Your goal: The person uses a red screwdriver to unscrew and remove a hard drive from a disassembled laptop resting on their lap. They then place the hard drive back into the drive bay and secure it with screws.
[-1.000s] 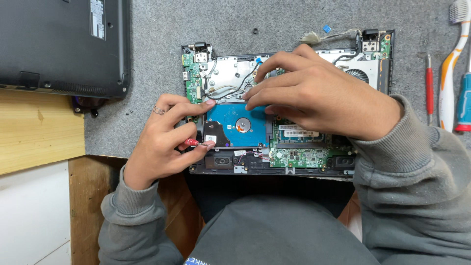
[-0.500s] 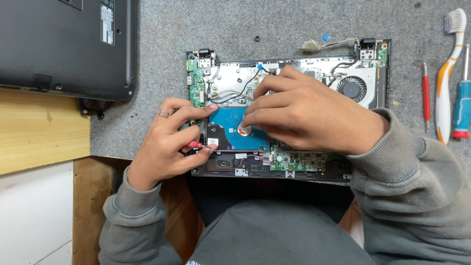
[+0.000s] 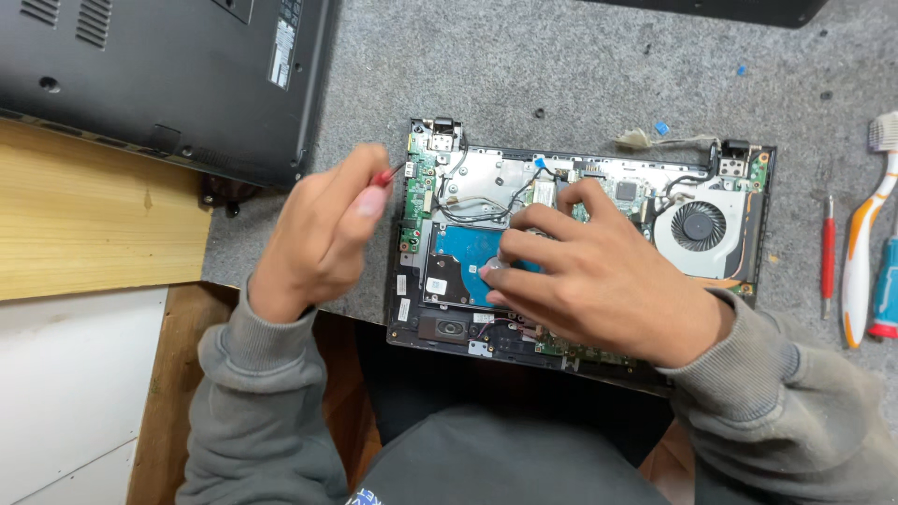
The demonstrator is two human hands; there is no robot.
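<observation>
Fingers of the left hand (image 3: 323, 234) grip a small red screwdriver (image 3: 385, 175), its tip just by the left edge of the open laptop (image 3: 580, 248). The right hand (image 3: 599, 276) holds nothing; its fingers press flat on the blue drive (image 3: 463, 262) inside the laptop. A round fan (image 3: 700, 226) sits in the laptop's right corner. A toothbrush (image 3: 865, 234) lies on the desk (image 3: 524, 65), right of the laptop.

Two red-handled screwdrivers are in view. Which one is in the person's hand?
The small red-handled screwdriver pinched in the left hand, at the opened laptop's left edge. The other red screwdriver lies untouched on the grey mat at far right, beside the toothbrush.
</observation>
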